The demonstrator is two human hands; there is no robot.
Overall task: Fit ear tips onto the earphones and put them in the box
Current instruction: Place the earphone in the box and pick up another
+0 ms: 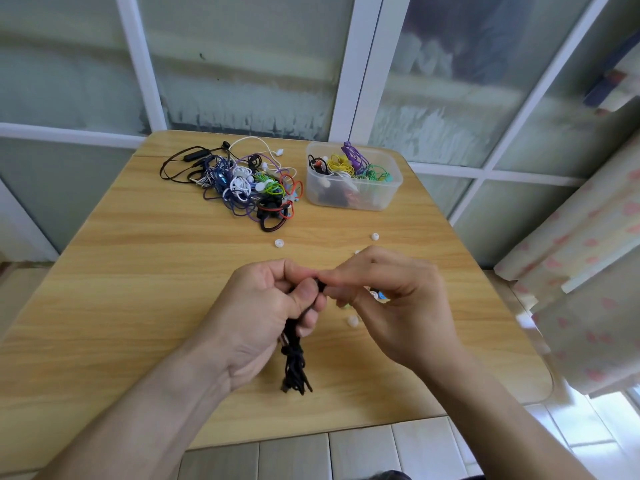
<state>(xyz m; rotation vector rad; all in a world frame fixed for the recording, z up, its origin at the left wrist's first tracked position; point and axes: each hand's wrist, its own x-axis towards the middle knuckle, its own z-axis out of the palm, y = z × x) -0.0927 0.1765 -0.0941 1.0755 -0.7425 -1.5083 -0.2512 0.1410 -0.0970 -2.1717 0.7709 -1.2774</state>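
Note:
My left hand grips a bundled pair of black earphones, whose coiled cable hangs below my palm over the wooden table. My right hand pinches the earbud end at my left fingertips; the ear tip itself is hidden between the fingers. Loose white ear tips lie on the table: one ahead of my hands, one to the right, one under my right hand. A clear plastic box at the back right holds several coloured earphones.
A tangled pile of earphones in black, white, purple, green and red lies at the back middle of the table. Glass panels stand behind the table. A patterned curtain hangs close to the table's right edge.

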